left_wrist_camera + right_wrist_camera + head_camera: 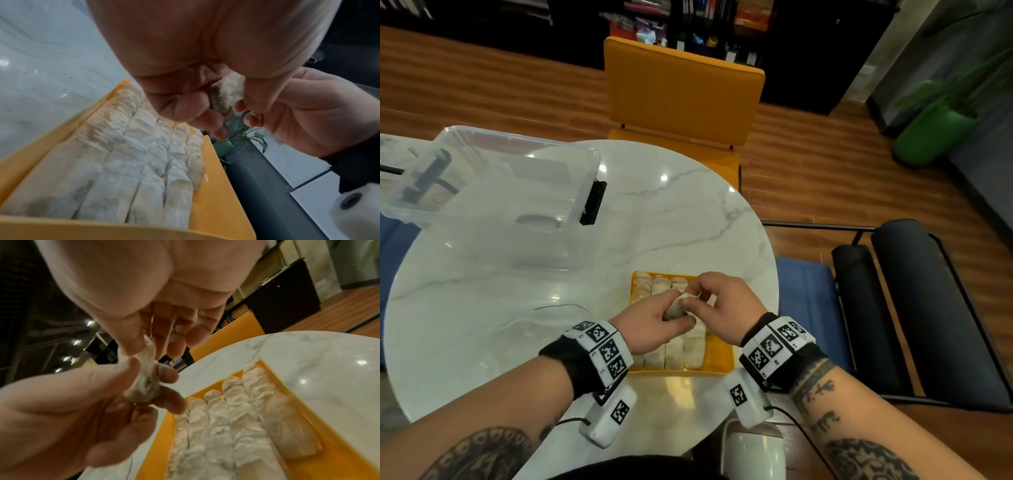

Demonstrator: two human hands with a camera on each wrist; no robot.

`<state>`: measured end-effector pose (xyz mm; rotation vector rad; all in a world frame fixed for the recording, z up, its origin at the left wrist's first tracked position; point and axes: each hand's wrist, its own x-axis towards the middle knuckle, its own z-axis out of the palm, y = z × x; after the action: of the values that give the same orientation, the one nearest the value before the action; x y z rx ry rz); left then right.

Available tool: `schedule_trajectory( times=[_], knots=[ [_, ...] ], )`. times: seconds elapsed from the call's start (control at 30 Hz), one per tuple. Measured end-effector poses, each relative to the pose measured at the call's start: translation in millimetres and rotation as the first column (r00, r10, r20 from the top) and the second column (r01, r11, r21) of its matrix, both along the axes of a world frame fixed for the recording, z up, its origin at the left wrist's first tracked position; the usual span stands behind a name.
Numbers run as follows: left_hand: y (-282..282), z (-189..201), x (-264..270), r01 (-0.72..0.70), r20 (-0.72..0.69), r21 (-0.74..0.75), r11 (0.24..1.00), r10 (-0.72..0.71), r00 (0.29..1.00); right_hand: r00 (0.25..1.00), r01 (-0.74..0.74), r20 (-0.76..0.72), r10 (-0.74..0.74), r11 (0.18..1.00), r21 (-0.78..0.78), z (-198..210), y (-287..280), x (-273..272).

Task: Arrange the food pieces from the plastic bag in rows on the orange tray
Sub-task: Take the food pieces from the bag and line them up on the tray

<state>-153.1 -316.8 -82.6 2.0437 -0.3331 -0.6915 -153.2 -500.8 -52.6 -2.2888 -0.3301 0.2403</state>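
The orange tray sits at the near right of the table, packed with rows of pale wrapped food pieces. Just above it both hands share one more pale food piece. My left hand grips its darker lower end. My right hand pinches its thin twisted top between thumb and fingers. In the left wrist view the piece shows between my curled fingers, above the rows and the tray's bare right strip. A clear plastic bag lies flat left of the tray.
The round white marble table carries a large clear storage box at the back left. An orange chair stands behind the table and dark padded seats to the right. A white rounded object is below the table's near edge.
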Motion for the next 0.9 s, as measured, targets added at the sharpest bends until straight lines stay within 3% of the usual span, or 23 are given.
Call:
schedule_trajectory(
  times=[0.1,0.23,0.33,0.43,0.5,0.67,0.9],
  knots=[
    [0,0,-1,-0.027,0.011,0.008,1.000,0.027,1.000,0.995,0.054,-0.086,-0.054,0.999,-0.003,1,-8,-1],
    [-2,-3,-3,-0.052,0.035,0.061,0.997,0.050,0.998,0.995,0.029,-0.092,-0.037,0.996,-0.079,-2,-16,2],
    [9,-9,-2,-0.165,0.146,0.139,0.976,0.145,0.979,0.990,0.080,-0.097,-0.099,0.981,-0.179,1,-27,14],
    [27,-16,1,-0.303,0.259,0.244,0.921,0.239,0.936,0.985,0.034,-0.153,-0.085,0.951,-0.306,1,-34,21],
    [38,-24,1,-0.343,0.277,0.321,0.883,0.259,0.925,0.976,-0.058,-0.215,-0.034,0.912,-0.406,-3,-34,23],
    [44,-35,-4,-0.312,0.156,0.443,0.841,0.271,0.950,0.924,-0.300,-0.377,0.066,0.737,-0.605,-21,-23,21],
    [45,-38,-4,-0.331,0.136,0.472,0.817,0.303,0.943,0.930,-0.324,-0.359,0.075,0.628,-0.708,-39,-13,27]
  ],
)
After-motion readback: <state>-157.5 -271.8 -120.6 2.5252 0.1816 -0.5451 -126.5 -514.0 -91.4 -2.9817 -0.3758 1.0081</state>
